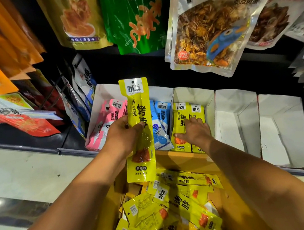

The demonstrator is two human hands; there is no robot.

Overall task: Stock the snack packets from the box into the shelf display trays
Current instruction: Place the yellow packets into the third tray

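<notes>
Tipping hazard: we judge that the yellow packets (182, 123) standing in the third display tray (192, 94) could slump forward over its low front if our right hand (193, 132) lifts off before the next one is slotted in.
Mis-filing hazard: the blue packets (162, 121) stand in the tray just left of the yellow ones, and the held packet (135, 105) hangs in front of that side. A hasty drop could put it in the wrong compartment.
Folding hazard: the held packet is long and looks limp. We expect it to buckle if pushed in by its top end against the packets already there.
Left grip: our left hand (125, 136) grasps the held packet around its middle, with the thumb across the printed face. The packet stands upright, label toward us, above the cardboard box (181, 158) and in front of the pink packets (110, 115).
Right grip: released, holding nothing. The palm is down and the fingers are fairly straight and spread, resting on the faces of the yellow packets in their tray.
Stock remaining: loose packets (174, 201) lie heaped in the cardboard box between our forearms.
Further trays: two white card trays (237, 125) stand right of the yellow one.
Progress: by our estimate, early.
</notes>
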